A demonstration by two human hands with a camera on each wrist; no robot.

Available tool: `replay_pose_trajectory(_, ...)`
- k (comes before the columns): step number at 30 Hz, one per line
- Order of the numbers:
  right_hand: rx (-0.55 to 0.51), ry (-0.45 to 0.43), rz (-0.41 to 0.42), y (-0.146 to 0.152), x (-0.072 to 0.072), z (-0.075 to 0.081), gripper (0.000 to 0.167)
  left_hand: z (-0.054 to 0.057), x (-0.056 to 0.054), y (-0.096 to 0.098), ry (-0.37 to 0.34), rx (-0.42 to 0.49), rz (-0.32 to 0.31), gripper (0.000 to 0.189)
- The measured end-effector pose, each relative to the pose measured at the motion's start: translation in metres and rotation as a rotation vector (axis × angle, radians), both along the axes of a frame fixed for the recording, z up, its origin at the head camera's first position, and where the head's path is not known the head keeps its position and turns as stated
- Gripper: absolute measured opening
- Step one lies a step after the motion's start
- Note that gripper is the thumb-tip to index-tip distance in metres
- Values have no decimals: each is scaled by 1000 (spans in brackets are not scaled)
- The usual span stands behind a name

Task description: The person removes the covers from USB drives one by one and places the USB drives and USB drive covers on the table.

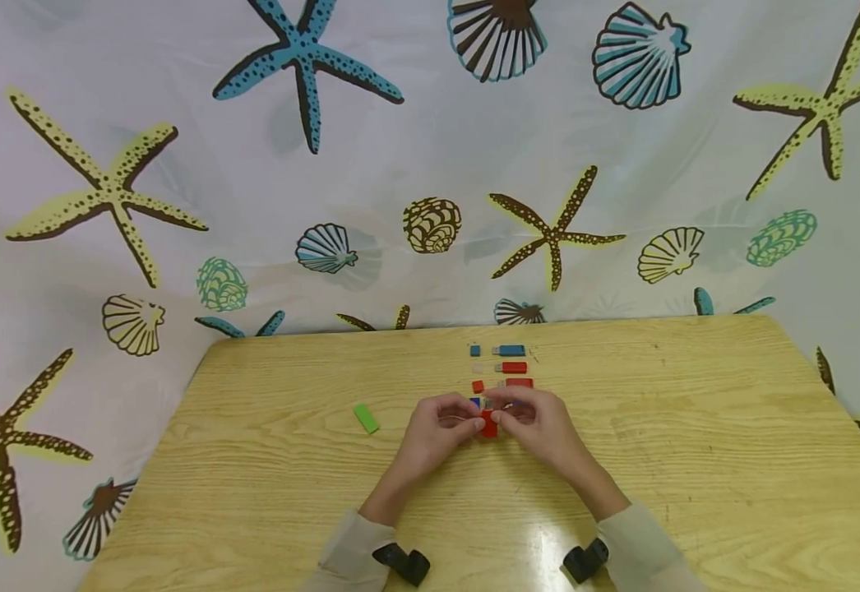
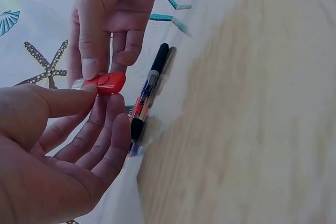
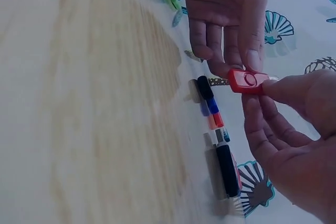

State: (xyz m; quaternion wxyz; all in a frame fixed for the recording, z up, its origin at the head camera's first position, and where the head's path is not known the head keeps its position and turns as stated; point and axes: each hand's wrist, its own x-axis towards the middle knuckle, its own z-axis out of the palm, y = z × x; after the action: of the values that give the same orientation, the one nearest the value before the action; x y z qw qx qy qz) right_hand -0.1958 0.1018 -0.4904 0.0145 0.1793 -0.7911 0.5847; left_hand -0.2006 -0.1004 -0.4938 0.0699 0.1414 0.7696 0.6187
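Observation:
A red USB flash drive is held up between both hands, its metal plug pointing away from the person. My left hand pinches one side with the thumb and fingertips. From the other side, my right hand pinches it the same way. In the left wrist view the drive shows a round mark on its red body, and both thumbs lie near the plug end. The right wrist view shows the same drive, its plug partly hidden by the right thumb.
Beyond the hands lie a blue flash drive, a red one and another red one. Left of them are a small blue cap and a red cap. A green stick lies left; a patterned curtain hangs behind.

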Motion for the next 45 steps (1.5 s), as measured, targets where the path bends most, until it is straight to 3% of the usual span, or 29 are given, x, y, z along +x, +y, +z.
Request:
replay_pose_trajectory(6, -33, -31, -51, -1, 2, 1, 20, 2, 3, 3, -62, 92, 8, 16)
replay_pose_trajectory(17, 7, -28, 27, 2, 8, 1, 34, 2, 5, 4, -117, 151, 76, 18)
replay_pose_trajectory(23, 29, -7, 26, 6, 11, 6, 28, 5, 6, 3, -132, 188, 80, 18)
replay_pose_trajectory(32, 21, -20, 44, 14, 13, 9, 16, 8, 9, 1, -72, 145, 50, 26)
replay_pose_trajectory(40, 28, -34, 58, 20, 16, 14, 16, 12, 13, 0, 11, 96, 12, 22)
replay_pose_trajectory(45, 40, -7, 59, 22, 19, 16, 15, 14, 16, 2, 55, 35, 20, 17)
